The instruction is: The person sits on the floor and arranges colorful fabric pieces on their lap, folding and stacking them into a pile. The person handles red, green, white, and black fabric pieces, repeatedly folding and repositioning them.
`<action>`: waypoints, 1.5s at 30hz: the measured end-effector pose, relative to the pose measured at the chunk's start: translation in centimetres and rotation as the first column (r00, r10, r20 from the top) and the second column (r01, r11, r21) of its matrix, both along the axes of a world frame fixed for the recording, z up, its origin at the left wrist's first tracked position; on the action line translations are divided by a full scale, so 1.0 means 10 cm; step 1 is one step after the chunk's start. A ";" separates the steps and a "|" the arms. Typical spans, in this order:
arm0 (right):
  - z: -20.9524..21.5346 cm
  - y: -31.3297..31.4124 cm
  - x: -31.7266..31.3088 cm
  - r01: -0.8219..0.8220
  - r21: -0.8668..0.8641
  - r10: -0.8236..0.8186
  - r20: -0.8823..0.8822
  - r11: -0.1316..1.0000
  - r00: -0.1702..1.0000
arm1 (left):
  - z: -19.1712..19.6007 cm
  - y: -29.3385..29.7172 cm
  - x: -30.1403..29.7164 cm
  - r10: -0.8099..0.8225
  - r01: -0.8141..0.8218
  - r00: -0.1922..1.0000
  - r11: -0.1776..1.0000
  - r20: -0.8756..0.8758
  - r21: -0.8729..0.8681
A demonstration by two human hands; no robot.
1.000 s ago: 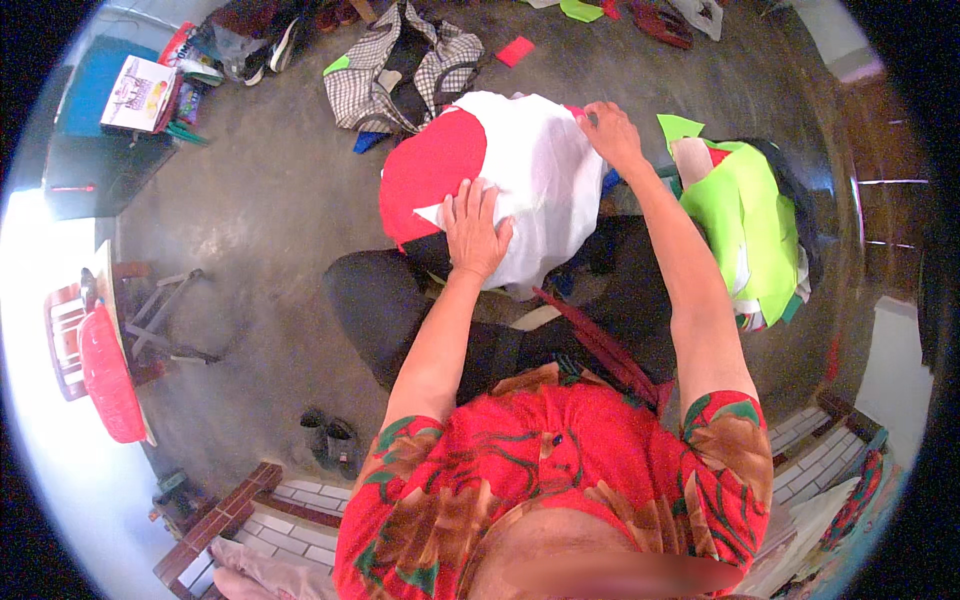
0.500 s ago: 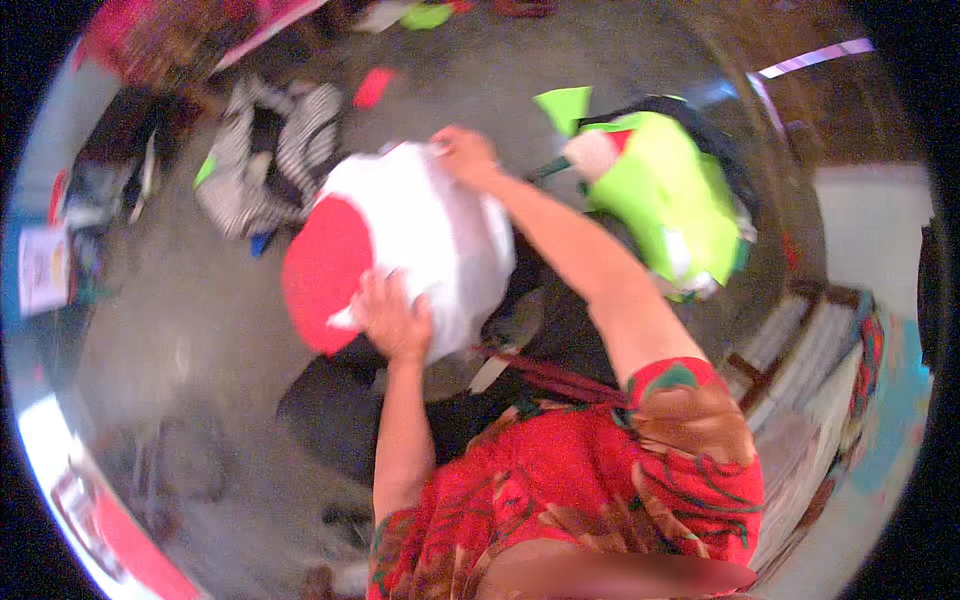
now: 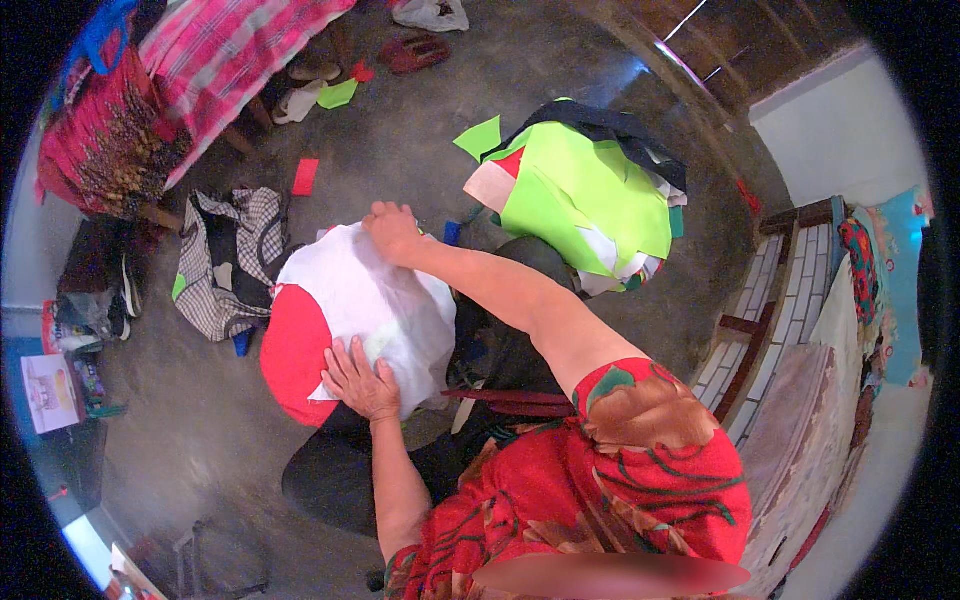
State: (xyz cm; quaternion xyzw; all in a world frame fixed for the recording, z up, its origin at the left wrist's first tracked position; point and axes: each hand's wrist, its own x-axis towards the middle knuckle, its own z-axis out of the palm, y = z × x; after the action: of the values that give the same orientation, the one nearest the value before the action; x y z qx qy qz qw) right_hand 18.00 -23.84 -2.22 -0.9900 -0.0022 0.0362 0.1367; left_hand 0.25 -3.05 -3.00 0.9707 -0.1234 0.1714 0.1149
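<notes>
A large white cloth [image 3: 400, 310] lies spread in front of me, domed over what looks like a pile. Along its left side shows a rounded red cloth [image 3: 293, 355]. My left hand [image 3: 362, 383] rests flat on the near side of the white cloth, fingers spread, beside its border with the red one. At the far edge, my right hand [image 3: 394, 235] grips the white cloth with curled fingers; the fingertips are partly hidden. What lies under the cloth is hidden.
A heap of lime-green cloth pieces [image 3: 575, 205] with dark fabric lies to the right. Checked cloth [image 3: 215, 270] is on the floor at the left, and a small red scrap [image 3: 306, 177] beyond it. Pink plaid cloth [image 3: 240, 60] hangs at far left. Boards [image 3: 780, 320] stand at right.
The whole scene has shifted in the picture as my head moved, and it is sharper now. Both hands keep about the same places on the white cloth.
</notes>
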 end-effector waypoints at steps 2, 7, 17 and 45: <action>0.31 0.07 -0.09 0.001 -0.015 -0.001 -0.008 1.000 1.000 | 0.02 0.00 -0.01 0.008 -0.008 1.000 1.000 -0.016 0.006; 1.00 -0.01 -0.60 -0.192 0.231 0.136 0.238 0.954 0.962 | 0.05 -0.02 -0.03 0.002 -0.002 1.000 1.000 -0.008 -0.008; 1.46 -0.79 -1.92 -0.187 0.246 0.034 0.517 0.951 0.855 | 0.01 -0.02 -0.03 0.014 -0.014 1.000 0.999 0.006 0.038; 1.26 -3.58 -1.34 0.588 -0.076 -0.537 0.327 0.805 0.778 | 0.10 -0.07 -0.03 0.033 -0.029 0.998 0.997 -0.048 0.070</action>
State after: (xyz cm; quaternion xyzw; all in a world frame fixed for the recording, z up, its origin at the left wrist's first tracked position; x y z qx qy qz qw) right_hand 4.59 -59.63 10.41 -0.9472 0.2777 -0.1517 0.0525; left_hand -0.09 -3.72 -1.95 0.9797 -0.1113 0.1451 0.0817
